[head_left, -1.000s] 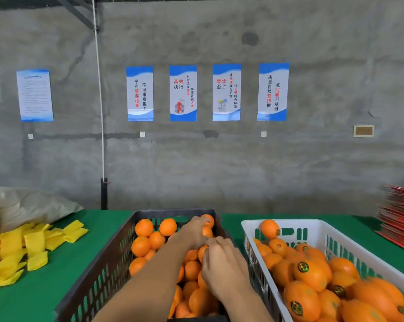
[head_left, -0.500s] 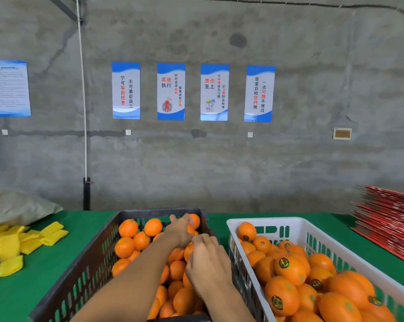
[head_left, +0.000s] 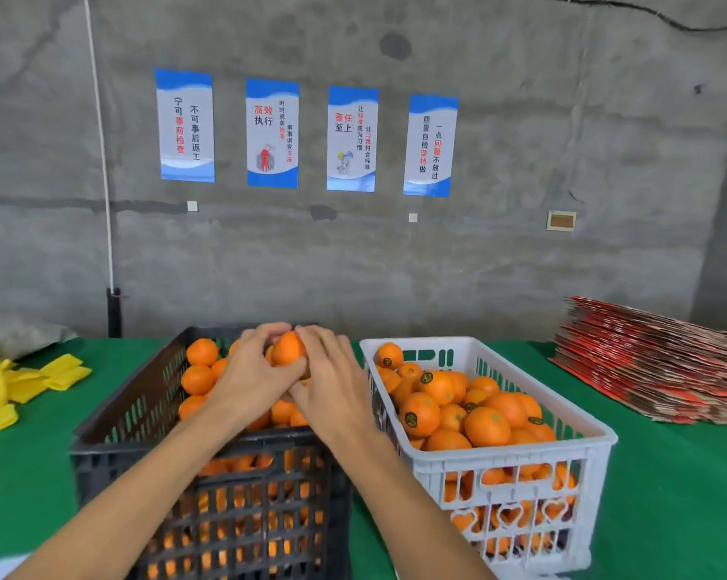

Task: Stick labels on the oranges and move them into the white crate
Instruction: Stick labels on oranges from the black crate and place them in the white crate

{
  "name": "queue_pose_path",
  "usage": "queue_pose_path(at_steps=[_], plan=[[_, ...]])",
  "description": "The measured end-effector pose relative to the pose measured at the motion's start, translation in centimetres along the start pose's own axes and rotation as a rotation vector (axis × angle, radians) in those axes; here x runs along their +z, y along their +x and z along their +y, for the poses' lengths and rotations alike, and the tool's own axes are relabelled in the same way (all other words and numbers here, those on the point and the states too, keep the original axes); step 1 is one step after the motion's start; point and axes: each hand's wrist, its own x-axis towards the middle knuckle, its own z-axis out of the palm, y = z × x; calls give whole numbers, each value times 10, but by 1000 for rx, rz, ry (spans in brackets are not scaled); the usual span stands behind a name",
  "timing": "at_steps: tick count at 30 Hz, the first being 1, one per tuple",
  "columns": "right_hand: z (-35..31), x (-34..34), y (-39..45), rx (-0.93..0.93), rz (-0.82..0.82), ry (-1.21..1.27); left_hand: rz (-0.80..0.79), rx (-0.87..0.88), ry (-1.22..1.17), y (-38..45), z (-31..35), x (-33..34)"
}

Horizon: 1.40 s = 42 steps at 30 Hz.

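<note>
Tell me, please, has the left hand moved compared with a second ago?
Yes. The left hand has risen from among the fruit, now holding an orange near the black crate's far rim.

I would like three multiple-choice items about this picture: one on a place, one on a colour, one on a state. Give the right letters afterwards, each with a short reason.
1. Where does the white crate stand?
A. to the right of the black crate
B. to the left of it
C. on top of it

2. What colour is the table cover?
A. red
B. green
C. grey

3. What are the hands doing?
A. both resting flat on the table
B. both lifting the white crate
C. both holding one orange over the black crate

Key:
1. A, the white crate stands beside the black one, on its right.
2. B, the cover shows green all round both crates.
3. C, the left hand and the right hand curl round the same orange above the black crate.
</note>
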Motion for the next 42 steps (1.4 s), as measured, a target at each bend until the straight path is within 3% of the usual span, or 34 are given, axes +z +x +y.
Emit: queue_pose_path(at_steps=[5,8,12,16,19,23,26,33,42], plan=[[-14,-10,-62,-201,344,55,-108,98,-94,-79,23,-22],[-16,3,-103,-266,377,71,-121,61,-142,-125,14,-21],[-10,29,-161,-257,208,144,-117,-63,-159,-183,-28,-16],[-1,56,-215,-29,-200,310,-179,-347,-243,-235,-83,-9],[10,76,-234,125,-518,356,-96,-603,-340,-264,-111,0],[19,95,-252,111,-748,349,38,-709,-352,-283,-127,8],[23,101,-258,46,-804,247,132,-763,-437,-283,-131,9],[22,103,-249,-43,-825,102,178,-749,-498,-288,-134,11],[21,107,-229,39,-841,192,222,-697,-408,-288,-135,15]])
